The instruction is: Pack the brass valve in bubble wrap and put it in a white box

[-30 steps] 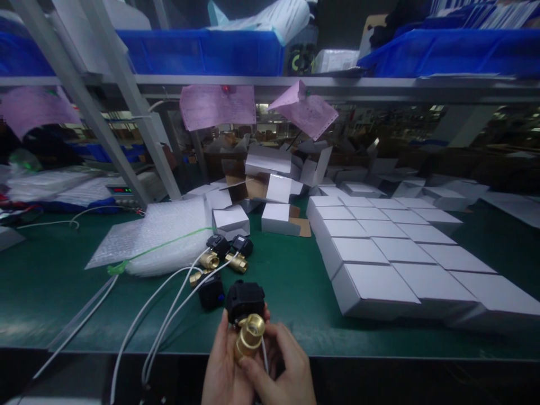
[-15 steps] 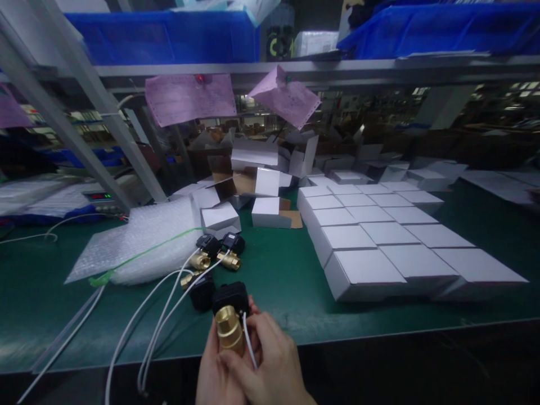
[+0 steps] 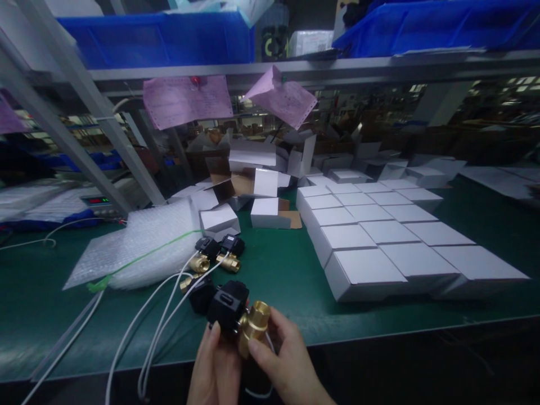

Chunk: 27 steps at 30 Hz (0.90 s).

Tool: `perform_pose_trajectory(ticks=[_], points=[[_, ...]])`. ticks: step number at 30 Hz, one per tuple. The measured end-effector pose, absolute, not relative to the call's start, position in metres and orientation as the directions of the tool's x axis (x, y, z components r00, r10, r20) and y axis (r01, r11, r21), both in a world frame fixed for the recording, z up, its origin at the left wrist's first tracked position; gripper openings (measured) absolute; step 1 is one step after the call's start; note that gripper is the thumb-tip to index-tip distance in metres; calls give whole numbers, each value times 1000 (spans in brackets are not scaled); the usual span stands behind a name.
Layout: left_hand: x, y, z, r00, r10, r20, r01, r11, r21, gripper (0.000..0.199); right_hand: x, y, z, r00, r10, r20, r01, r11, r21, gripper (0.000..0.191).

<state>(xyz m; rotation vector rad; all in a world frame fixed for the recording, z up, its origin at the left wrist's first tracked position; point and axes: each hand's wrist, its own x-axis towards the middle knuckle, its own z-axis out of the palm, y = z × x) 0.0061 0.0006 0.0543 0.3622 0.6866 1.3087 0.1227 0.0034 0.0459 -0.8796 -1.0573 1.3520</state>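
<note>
White boxes (image 3: pixel 379 236) in rows on green table (image 3: pixel 287 275); bubble wrap (image 3: pixel 143 242) left; pink papers (image 3: pixel 188 101) hang.

Only the person's two hands show, low at the near edge of the table. The left hand (image 3: pixel 217 368) and the right hand (image 3: pixel 287 365) are both bare: no gloves, rings or watch visible, and no sleeve reaches the wrists in view.
</note>
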Motion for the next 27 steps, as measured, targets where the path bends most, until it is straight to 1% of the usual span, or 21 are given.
perform_pose_trajectory(ticks=[2,4,7,9,10,12,15,17,18,20,21,22,23,24,26,27], points=[[4,1,62,-55,964,-260,-665,159,729,48,129,4,47,-106,990,96,-369,51,-928,27],[-2,4,67,-136,968,-209,-512,112,852,65,134,3,48,-111,982,149,-325,106,-940,20],[-18,8,72,-133,988,-72,-235,39,971,90,141,-2,49,-111,950,292,-90,283,-955,15],[-29,8,73,-74,997,-3,-90,-4,996,96,144,-7,50,-156,936,317,26,324,-946,18],[-32,8,73,-36,999,13,-51,-14,999,96,144,-8,51,-178,939,294,44,306,-951,21],[-35,6,74,13,1000,27,-41,-27,999,91,146,-10,53,-229,954,195,27,207,-978,24],[-29,3,73,-49,999,14,-149,-21,989,90,151,-8,60,-346,938,-20,-97,-57,-994,30],[-23,2,72,-86,992,-91,-306,61,950,81,156,-3,64,-418,903,-102,-163,-185,-969,38],[-20,1,71,-70,981,-181,-406,138,903,73,159,-1,66,-427,898,-109,-175,-200,-964,44],[-16,2,71,-7,919,-393,-597,312,739,50,162,2,68,-400,913,-74,-174,-155,-973,55],[-15,3,73,25,874,-486,-675,373,637,40,163,3,68,-384,922,-53,-177,-130,-976,59],[-13,4,75,52,828,-558,-737,409,539,35,163,3,68,-369,929,-36,-182,-110,-977,61],[-11,5,78,80,788,-610,-781,430,453,35,163,3,68,-356,934,-22,-189,-95,-977,63],[-10,6,81,109,759,-642,-810,442,385,40,162,3,67,-343,939,-14,-200,-88,-976,64],[-6,7,87,166,731,-662,-836,460,299,53,160,3,65,-318,948,-22,-217,-95,-972,65],[-4,8,90,190,719,-668,-839,473,270,56,159,3,64,-303,952,-30,-222,-102,-970,66]])
